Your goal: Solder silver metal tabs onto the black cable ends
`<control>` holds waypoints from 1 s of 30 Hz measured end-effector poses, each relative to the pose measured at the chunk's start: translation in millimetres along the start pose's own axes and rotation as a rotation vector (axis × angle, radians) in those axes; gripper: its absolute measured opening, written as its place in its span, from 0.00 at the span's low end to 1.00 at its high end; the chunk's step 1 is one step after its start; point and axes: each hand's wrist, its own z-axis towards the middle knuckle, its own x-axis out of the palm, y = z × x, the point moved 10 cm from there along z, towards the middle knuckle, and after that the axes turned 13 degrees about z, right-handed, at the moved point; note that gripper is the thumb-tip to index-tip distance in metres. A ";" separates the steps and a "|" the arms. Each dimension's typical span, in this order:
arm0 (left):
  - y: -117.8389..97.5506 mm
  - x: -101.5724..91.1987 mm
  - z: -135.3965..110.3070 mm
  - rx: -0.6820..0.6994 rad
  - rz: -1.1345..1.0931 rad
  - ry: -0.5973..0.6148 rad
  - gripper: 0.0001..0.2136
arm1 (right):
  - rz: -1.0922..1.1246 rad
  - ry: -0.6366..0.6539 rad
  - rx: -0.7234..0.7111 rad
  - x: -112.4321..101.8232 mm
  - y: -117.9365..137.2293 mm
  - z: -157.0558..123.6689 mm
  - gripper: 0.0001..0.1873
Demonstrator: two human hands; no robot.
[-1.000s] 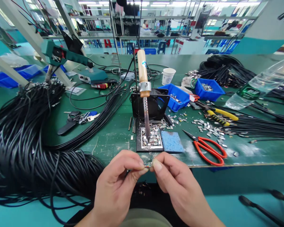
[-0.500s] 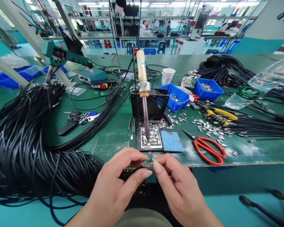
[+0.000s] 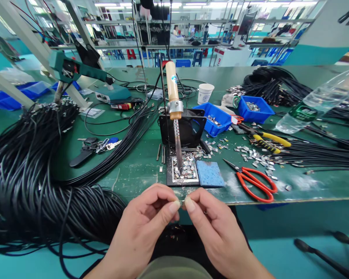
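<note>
My left hand (image 3: 147, 228) and my right hand (image 3: 213, 228) meet fingertip to fingertip just in front of the bench edge. Between thumbs and forefingers both pinch one small metal connector piece (image 3: 182, 202), mostly hidden by the fingers. Whether a black cable end runs from the piece under my left hand I cannot tell. Straight beyond the hands, a soldering iron (image 3: 173, 116) with a wooden handle stands tip-down over a black tray (image 3: 168, 174) filled with several small metal pieces. A blue sponge (image 3: 209, 174) lies right of the tray.
A big bundle of black cables (image 3: 26, 174) fills the left. Red scissors (image 3: 257, 180), yellow-handled pliers (image 3: 267, 141), loose metal clips (image 3: 254, 155), two blue bins (image 3: 216, 116), a paper cup (image 3: 206, 93) and a plastic bottle (image 3: 317, 104) lie right. A small black fan (image 3: 189, 128) stands behind the iron.
Both hands stayed together at the bench edge, shifting slightly. The fingertips have closed tighter around the small piece, which shows less than before.
</note>
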 end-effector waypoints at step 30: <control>9.2 10.8 -7.6 -0.107 -0.062 0.037 0.13 | 0.296 0.093 0.080 14.7 -4.5 -1.2 0.16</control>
